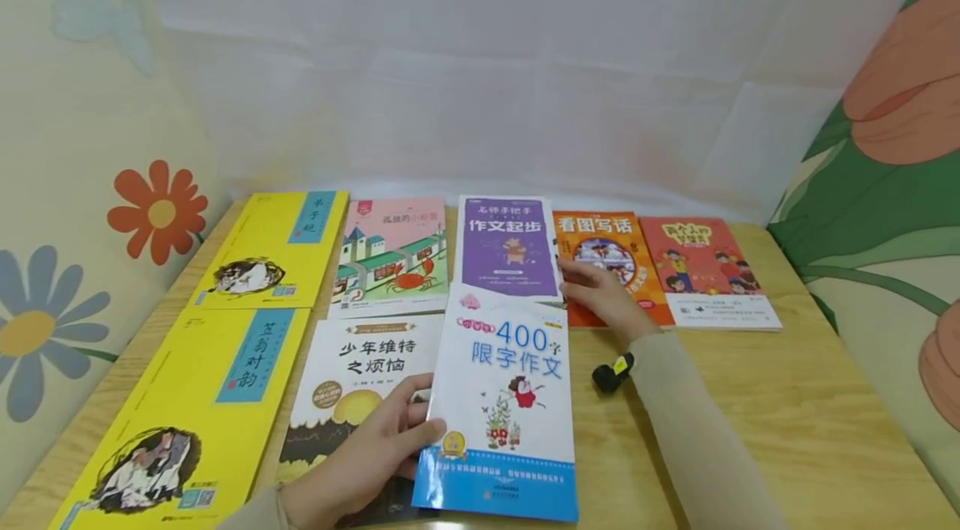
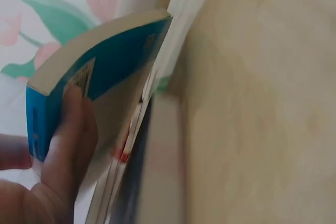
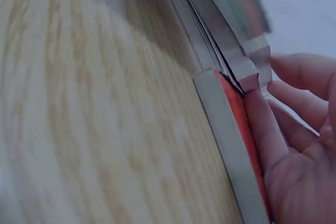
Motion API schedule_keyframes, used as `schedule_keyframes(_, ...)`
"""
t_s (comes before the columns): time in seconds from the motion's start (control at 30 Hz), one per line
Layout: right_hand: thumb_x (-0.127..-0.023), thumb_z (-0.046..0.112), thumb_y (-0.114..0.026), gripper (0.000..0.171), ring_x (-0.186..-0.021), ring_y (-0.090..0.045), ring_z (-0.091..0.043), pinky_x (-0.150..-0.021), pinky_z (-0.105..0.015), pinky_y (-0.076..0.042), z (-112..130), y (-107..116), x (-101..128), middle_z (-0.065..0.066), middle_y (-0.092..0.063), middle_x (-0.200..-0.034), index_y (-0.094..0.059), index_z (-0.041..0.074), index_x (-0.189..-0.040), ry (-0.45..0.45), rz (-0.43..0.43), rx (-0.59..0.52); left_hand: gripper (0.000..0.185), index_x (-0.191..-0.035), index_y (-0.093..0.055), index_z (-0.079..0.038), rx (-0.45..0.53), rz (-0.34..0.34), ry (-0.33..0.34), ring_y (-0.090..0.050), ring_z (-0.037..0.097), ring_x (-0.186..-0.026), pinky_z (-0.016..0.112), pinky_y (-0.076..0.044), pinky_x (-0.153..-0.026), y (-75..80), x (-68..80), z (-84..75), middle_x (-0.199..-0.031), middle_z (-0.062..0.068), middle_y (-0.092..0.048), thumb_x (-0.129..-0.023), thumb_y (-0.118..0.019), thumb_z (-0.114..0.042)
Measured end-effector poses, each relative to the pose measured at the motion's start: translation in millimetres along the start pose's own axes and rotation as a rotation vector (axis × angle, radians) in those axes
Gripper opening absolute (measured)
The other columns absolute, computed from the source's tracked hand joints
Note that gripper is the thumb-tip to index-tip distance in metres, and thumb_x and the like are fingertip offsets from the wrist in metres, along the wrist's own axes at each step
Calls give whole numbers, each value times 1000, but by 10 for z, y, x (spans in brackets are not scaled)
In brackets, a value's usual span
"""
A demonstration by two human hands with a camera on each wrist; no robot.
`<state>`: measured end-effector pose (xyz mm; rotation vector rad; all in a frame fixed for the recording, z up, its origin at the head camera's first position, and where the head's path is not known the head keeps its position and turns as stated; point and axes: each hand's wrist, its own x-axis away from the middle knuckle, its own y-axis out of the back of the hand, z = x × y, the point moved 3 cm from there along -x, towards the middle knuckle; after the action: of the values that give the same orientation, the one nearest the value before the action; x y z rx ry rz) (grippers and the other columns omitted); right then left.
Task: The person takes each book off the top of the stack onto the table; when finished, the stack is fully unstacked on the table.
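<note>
My left hand [image 1: 375, 448] grips a thick white-and-blue composition book [image 1: 498, 409] by its left edge, thumb on the cover and fingers beneath. In the left wrist view, a finger rests beside the barcode on that book's blue back [image 2: 121, 61]. It overlaps the purple book's lower edge and the right part of a white-and-black novel [image 1: 378, 347]. My right hand [image 1: 603, 292] reaches over an orange picture-writing book [image 1: 656, 280], its fingertips at the right edge of the purple book [image 1: 502, 255]. The right wrist view shows these fingers [image 3: 265, 124] touching book corners.
Two yellow books [image 1: 191, 397] lie at the left. A pink crab book [image 1: 390, 255] lies left of the purple one, and a red book [image 1: 701, 263] at the far right. A small black object [image 1: 611, 376] is by my right wrist. A white cloth [image 1: 480, 80] hangs behind the table [image 1: 832, 447].
</note>
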<state>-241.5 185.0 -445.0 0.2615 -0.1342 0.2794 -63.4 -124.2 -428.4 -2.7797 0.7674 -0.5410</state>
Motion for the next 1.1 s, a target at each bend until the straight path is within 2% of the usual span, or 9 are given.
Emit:
schedule_keyframes(0.1,-101,25,-66,52,-140,-44,-27,-122,-46,-28,2,-6,6,-9,-49,-153,-51,19,-150,-20,-11,-16,60,-151,-15,4,23,-4,35,-71,37,-103,50,-62,-79,-90,-8,106,-129,24,-63,-104,-52,-7)
schedule_keyframes(0.3,-101,27,-65,53,-140,-44,-27,-122,-45,-28,16,-18,21,-8,-48,-154,-50,19,-151,-19,1,-19,59,-151,-13,5,-2,-78,111,-72,36,-99,48,-63,-76,-187,-26,241,-123,19,-67,-106,-50,-7)
schedule_keyframes(0.5,-100,28,-66,52,-139,-46,-26,-121,-44,-31,21,-38,13,-6,-49,-153,-51,22,-150,-38,-3,-33,67,-154,-6,8,-80,-96,162,-72,35,-99,48,-63,-74,-188,-33,251,-118,15,-68,-107,-50,-11)
schedule_keyframes(0.67,-101,26,-65,52,-140,-45,-27,-122,-44,-30,22,-55,-1,-8,-48,-154,-51,19,-151,-19,7,-24,76,-154,1,9,-154,-71,178,-72,34,-100,47,-63,-75,-133,15,222,-117,15,-69,-106,-53,-14)
schedule_keyframes(0.77,-102,25,-64,51,-140,-45,-27,-121,-44,-31,19,-53,-9,-8,-48,-154,-51,18,-151,-7,8,-16,78,-155,1,8,-174,-40,188,-72,35,-99,47,-63,-76,-108,59,163,-113,17,-68,-105,-54,-15)
schedule_keyframes(0.87,-102,25,-64,51,-139,-46,-27,-121,-44,-31,12,-43,-14,-8,-48,-153,-51,18,-150,-4,5,-6,78,-157,-6,8,-226,-27,203,-73,34,-92,45,-64,-73,-75,106,56,-105,17,-69,-104,-57,-17)
schedule_keyframes(1.0,-102,27,-64,52,-140,-45,-27,-122,-45,-30,6,-29,-11,-8,-48,-154,-51,19,-151,-2,4,11,60,-152,-33,7,-364,-3,192,-73,29,-82,42,-64,-68,24,144,-168,-96,14,-71,-104,-57,-21)
schedule_keyframes(1.1,-102,27,-64,52,-141,-44,-28,-122,-46,-29,-12,-9,-4,-8,-47,-154,-50,18,-151,2,-2,20,46,-141,-48,7,-456,20,131,-72,28,-82,41,-64,-70,83,110,-392,-96,13,-72,-106,-55,-22)
